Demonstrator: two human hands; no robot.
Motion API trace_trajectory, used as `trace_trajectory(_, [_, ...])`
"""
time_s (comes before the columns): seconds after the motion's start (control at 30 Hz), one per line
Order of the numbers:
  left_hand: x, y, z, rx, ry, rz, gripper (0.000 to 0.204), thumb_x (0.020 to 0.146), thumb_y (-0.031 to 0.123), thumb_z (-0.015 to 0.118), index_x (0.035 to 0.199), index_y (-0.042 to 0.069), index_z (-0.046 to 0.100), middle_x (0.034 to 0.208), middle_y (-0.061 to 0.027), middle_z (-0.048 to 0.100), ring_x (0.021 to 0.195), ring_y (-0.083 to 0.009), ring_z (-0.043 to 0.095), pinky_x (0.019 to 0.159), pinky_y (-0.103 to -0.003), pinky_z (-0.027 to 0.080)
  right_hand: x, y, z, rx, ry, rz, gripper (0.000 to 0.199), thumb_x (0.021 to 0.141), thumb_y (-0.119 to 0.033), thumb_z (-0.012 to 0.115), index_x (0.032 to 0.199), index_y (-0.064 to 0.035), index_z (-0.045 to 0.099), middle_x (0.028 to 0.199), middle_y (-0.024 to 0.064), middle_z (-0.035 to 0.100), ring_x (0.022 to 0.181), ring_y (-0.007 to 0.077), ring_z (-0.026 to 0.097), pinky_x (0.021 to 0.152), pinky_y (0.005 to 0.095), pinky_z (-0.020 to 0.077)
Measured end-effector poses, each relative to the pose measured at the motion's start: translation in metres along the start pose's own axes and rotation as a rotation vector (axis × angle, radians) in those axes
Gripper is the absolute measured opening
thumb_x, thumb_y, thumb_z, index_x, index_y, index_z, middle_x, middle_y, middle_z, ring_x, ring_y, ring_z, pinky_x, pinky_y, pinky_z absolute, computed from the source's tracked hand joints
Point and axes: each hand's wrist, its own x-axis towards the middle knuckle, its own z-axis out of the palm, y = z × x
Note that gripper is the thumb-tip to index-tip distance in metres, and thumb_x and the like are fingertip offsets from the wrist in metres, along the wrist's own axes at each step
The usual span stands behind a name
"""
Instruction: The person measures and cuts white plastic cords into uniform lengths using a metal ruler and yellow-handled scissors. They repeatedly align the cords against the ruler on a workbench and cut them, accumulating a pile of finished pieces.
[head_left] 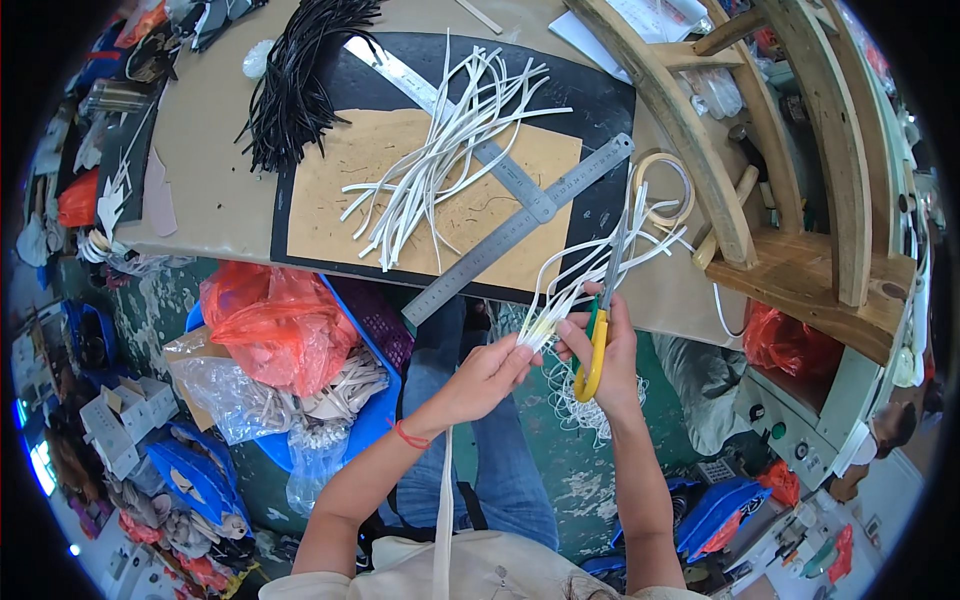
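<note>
In front of my lap, my left hand pinches one end of a bundle of white flat strips, which fan out to the upper right over the table edge. My right hand is closed around a pair of scissors with yellow and green handles. Its blades point away from me, among the strips; I cannot tell whether they are apart. The right fingertips also touch the bundle beside my left hand. Farther off, a loose pile of similar white strips lies on a tan sheet.
Across the sheet lies a metal T-shaped ruler, above a black mat. Black strips lie at the far left. A tape roll sits near a wooden rack at right. Below the table stands a blue bin with red plastic bags.
</note>
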Motion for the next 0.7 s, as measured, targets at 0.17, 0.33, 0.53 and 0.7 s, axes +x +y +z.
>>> trace_trajectory(0.17, [0.002, -0.001, -0.006, -0.462, -0.107, -0.081, 0.028, 0.097, 0.027, 0.037, 0.097, 0.002, 0.052, 0.065, 0.0029, 0.039, 0.053, -0.0048, 0.033, 0.050, -0.020, 0.032, -0.016, 0.004, -0.003, 0.022, 0.010, 0.083, 0.050, 0.081, -0.007, 0.063, 0.122, -0.0029, 0.036, 0.084, 0.0077, 0.060, 0.061, 0.0082, 0.055, 0.051, 0.0192, 0.0438])
trace_trajectory(0.33, [0.001, 0.014, 0.002, -0.334, -0.118, -0.131, 0.027, 0.097, 0.026, 0.038, 0.097, 0.002, 0.050, 0.063, 0.0041, 0.034, 0.053, -0.0051, 0.029, 0.050, -0.020, 0.029, -0.017, 0.009, 0.008, 0.067, 0.000, 0.084, 0.050, 0.080, -0.005, 0.063, 0.122, -0.0026, 0.036, 0.081, 0.0068, 0.061, 0.059, 0.0068, 0.053, 0.050, 0.0176, 0.0409])
trace_trajectory(0.53, [0.001, -0.003, 0.000, -0.397, -0.130, -0.088, 0.027, 0.098, 0.027, 0.036, 0.100, 0.003, 0.049, 0.069, 0.0041, 0.037, 0.055, -0.0033, 0.029, 0.049, -0.019, 0.027, -0.010, 0.003, 0.015, 0.082, -0.026, 0.058, 0.048, 0.079, 0.001, 0.062, 0.120, -0.0029, 0.038, 0.077, 0.0038, 0.056, 0.063, 0.0070, 0.055, 0.052, 0.0184, 0.0421])
trace_trajectory(0.7, [0.002, -0.004, 0.002, -0.382, -0.109, -0.053, 0.029, 0.098, 0.028, 0.035, 0.099, 0.003, 0.049, 0.069, 0.0032, 0.038, 0.054, -0.0051, 0.031, 0.051, -0.020, 0.032, -0.009, 0.003, 0.016, 0.113, -0.021, 0.058, 0.047, 0.079, 0.001, 0.061, 0.120, -0.0036, 0.038, 0.078, 0.0041, 0.054, 0.065, 0.0079, 0.056, 0.054, 0.0187, 0.0431])
